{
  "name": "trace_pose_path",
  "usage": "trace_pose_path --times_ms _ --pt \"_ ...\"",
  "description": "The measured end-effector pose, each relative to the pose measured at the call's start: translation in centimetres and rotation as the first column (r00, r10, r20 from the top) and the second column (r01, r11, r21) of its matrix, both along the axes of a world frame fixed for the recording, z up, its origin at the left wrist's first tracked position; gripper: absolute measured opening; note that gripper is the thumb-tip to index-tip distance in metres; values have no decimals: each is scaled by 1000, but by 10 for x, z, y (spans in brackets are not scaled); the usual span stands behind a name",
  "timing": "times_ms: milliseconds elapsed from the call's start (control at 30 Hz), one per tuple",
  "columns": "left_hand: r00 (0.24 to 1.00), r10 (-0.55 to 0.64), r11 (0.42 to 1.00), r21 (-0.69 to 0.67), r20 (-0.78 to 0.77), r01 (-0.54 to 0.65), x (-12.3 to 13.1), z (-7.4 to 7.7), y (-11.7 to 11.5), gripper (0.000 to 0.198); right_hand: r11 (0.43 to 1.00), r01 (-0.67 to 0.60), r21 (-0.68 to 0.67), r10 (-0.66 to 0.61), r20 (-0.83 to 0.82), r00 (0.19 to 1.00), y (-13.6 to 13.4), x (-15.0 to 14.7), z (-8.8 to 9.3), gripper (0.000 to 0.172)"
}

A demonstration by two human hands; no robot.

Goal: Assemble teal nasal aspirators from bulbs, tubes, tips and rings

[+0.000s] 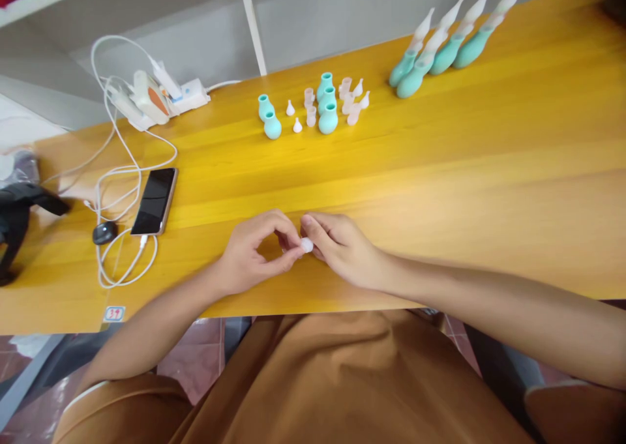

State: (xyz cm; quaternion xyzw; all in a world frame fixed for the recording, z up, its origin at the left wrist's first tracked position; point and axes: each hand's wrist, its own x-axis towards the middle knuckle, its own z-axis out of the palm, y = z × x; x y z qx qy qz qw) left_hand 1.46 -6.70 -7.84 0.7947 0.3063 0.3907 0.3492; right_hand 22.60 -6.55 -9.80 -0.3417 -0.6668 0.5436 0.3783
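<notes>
My left hand (259, 248) pinches a small whitish plastic piece (306, 244) between thumb and fingertips, just above the front part of the table. My right hand (345, 247) is closed around the other side of this piece, thumb on top and fingers curled beneath. Most of the piece is hidden by the fingers, so its full shape does not show. Beyond the hands stand teal rubber bulbs (328, 119) with open necks, small white pointed tips (297, 126) and translucent pinkish connectors (311, 116), set out in small groups.
Several assembled teal bulb syringes (415, 79) with long white nozzles are at the back right. On the left lie a phone (155, 201), white cables (120, 170), a black earbud-like case (104, 233) and a power strip (190, 96) with plugs. A black stand (19, 216) is at the far left.
</notes>
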Motion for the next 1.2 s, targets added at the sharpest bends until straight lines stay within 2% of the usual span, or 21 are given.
trace_pose_path --times_ms 133,233,300,367,433,533,600,700,800,867,1000,1100,1200 --pt "999 -25 998 -62 39 27 -6 -4 0 10 995 31 93 -37 70 997 13 9 7 61" --pt "999 35 993 -111 12 -33 -11 -9 2 9 949 49 311 -145 295 944 50 27 7 55" --pt "997 81 992 -99 -16 -82 -14 -10 4 10 914 27 405 -238 480 845 84 40 3 48" --pt "993 113 990 -80 -42 -116 -16 -11 6 12 882 18 472 -351 629 693 116 51 -2 42" --pt "990 127 990 -57 -69 -131 -16 -11 8 11 856 -64 513 -395 730 558 139 59 -6 39" --pt "981 127 992 34 -145 -123 -16 -9 12 7 835 -116 539 -448 786 425 153 68 -7 38" --pt "967 119 986 145 -227 -87 -16 -8 16 9 832 -48 552 -494 778 389 157 73 -9 36" --pt "935 100 965 262 -342 -7 -17 -8 23 13 790 148 596 -593 677 437 164 82 -14 31" --pt "908 76 966 255 -413 36 -19 -7 27 20 705 282 651 -686 525 503 172 89 -20 26" --pt "900 36 972 226 -435 70 -20 -6 27 25 688 286 667 -694 487 531 175 91 -22 33" --pt "889 -45 977 166 -456 135 -18 -7 28 32 722 236 650 -642 504 577 178 92 -24 50" --pt "872 -86 975 141 -482 174 -12 -10 30 38 726 213 653 -624 498 602 182 91 -24 51" --pt "854 -126 965 137 -505 224 -6 -16 33 41 741 191 644 -600 506 620 187 91 -25 44"
